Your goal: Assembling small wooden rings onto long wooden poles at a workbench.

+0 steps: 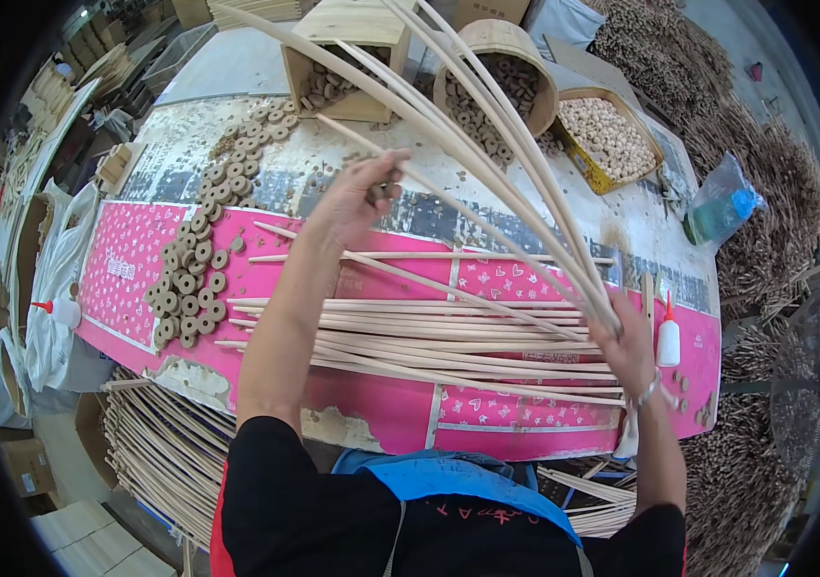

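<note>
My right hand (626,348) is closed around the lower ends of several long pale wooden sticks (487,159), which fan out toward the far left above the table. My left hand (360,200) is closed on a few small brown wooden rings (378,191), slightly blurred. One stick of the bundle passes right by its fingertips; whether they touch is unclear. More pale sticks (420,332) lie side by side across the pink cover (400,404), below both hands. Left of my left forearm spreads a loose heap of brown rings (189,279) with centre holes.
At the far side stand a wooden box (362,48) and a round wooden tub (506,43), both holding rings, and a yellow tray (612,139) of pale beads. Glue bottles stand right (668,341) and left (66,312). A bagged blue-green bottle (720,212) sits at the right edge.
</note>
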Tool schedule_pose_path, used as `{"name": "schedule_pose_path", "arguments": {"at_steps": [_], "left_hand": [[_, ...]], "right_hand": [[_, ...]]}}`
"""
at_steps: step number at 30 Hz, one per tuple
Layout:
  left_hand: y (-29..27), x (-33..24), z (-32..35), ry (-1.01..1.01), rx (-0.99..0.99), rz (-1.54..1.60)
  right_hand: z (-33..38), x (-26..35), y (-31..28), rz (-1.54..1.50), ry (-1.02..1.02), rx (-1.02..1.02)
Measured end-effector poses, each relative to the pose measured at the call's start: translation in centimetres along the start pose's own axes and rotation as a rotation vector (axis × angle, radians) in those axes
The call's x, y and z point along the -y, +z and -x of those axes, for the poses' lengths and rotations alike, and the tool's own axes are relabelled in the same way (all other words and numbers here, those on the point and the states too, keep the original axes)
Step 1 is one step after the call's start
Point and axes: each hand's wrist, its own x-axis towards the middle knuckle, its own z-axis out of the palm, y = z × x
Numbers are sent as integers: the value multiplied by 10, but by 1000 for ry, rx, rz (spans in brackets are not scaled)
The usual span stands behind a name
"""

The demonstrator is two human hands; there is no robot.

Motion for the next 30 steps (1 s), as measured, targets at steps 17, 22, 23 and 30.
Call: {"name": "schedule_pose_path", "arguments": {"at_steps": [17,22,23,30], "left_hand": [[-61,27,-10,13,-259,219],[-64,28,-12,261,-174,270],[-69,26,-11,250,-153,271],[-49,18,-3,307,-209,83]], "right_hand": [[-119,15,-14,-390,82,118],[-35,8,-35,-304,213,124],[-20,8,-35,-309,244,114],[62,-7,-31,-262,331,34]]}}
